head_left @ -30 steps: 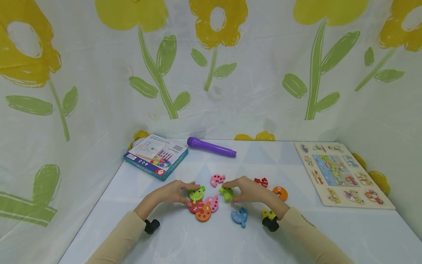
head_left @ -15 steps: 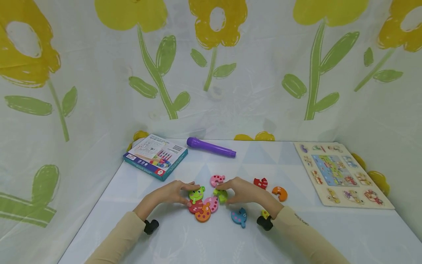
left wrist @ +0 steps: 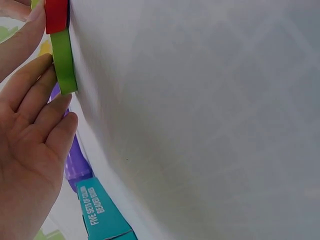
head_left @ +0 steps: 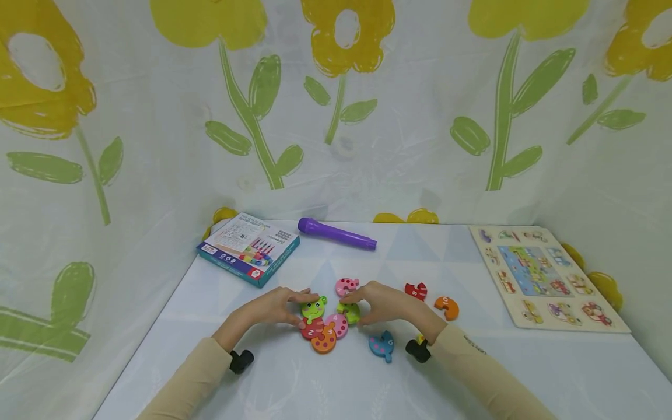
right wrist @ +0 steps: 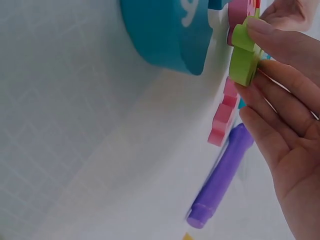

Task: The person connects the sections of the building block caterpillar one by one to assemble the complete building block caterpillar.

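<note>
A caterpillar puzzle lies in the middle of the table: a smiling green head piece (head_left: 312, 310), a red piece (head_left: 310, 331) with a 2, an orange piece (head_left: 324, 340) with a 3 and a pink piece (head_left: 336, 325) join in a curve. My left hand (head_left: 269, 307) holds its left side, thumb at the red piece and fingers at the head. Between thumb and fingers my right hand (head_left: 387, 304) pinches a light green puzzle piece (right wrist: 243, 60). That piece sits right against the pink one; whether they interlock I cannot tell.
Loose pieces lie around: blue (head_left: 381, 346), pink (head_left: 346, 286), red (head_left: 416, 291), orange (head_left: 447, 308), and a yellow one (head_left: 420, 338) mostly behind the right wrist. Farther back are a boxed set (head_left: 249, 248), a purple toy microphone (head_left: 336, 234) and a wooden picture board (head_left: 546, 277).
My right hand has moved left with the light green piece, bringing it from a gap away up against the pink piece. The left hand has stayed in place.
</note>
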`<state>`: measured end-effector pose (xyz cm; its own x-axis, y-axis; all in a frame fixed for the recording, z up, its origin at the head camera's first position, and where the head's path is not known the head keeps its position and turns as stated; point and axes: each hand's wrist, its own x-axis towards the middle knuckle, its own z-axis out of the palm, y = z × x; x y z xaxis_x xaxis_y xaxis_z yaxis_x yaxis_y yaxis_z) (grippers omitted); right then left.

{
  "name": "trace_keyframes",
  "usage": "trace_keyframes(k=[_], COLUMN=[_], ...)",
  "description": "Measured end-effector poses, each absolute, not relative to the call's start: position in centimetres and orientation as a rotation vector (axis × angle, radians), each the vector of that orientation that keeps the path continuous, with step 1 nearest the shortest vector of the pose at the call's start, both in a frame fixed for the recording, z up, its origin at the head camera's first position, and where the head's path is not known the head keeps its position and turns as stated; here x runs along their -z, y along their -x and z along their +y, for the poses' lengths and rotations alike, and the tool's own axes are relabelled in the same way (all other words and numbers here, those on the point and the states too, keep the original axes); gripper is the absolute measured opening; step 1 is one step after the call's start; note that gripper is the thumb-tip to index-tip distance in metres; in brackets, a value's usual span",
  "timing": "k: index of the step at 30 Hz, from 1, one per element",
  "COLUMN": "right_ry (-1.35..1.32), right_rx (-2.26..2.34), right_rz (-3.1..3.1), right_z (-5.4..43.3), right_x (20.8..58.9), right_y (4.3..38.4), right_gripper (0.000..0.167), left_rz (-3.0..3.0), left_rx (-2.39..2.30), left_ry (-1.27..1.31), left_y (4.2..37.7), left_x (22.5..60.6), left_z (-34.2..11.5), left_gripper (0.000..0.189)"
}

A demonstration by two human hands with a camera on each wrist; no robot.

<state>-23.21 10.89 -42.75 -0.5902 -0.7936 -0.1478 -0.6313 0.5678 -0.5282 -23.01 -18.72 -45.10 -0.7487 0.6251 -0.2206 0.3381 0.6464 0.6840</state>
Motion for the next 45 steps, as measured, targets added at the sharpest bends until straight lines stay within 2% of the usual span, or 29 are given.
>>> trace_keyframes(k=[23, 32, 45], right_ry=[1.199, 1.141, 1.095], right_rx=[0.517, 0.546, 0.653], right_rz=[2.430, 2.438, 2.454], right_z=[10.2, 10.3, 11.3], right_x=[43.1, 43.5, 43.4], right_y=[23.3, 23.3, 22.7], right_gripper=[0.052, 0.053, 0.058], left_rz=[2.507, 2.539, 2.568], left_rx=[-0.873, -0.816, -0.795], left_ry=[-0.862, -0.852, -0.787], left_y=[21.8, 21.2, 20.9], left_x=[44.7, 44.9, 44.9], left_z=[-19.0, -18.9, -18.6], left_gripper=[0.060, 0.071, 0.070])
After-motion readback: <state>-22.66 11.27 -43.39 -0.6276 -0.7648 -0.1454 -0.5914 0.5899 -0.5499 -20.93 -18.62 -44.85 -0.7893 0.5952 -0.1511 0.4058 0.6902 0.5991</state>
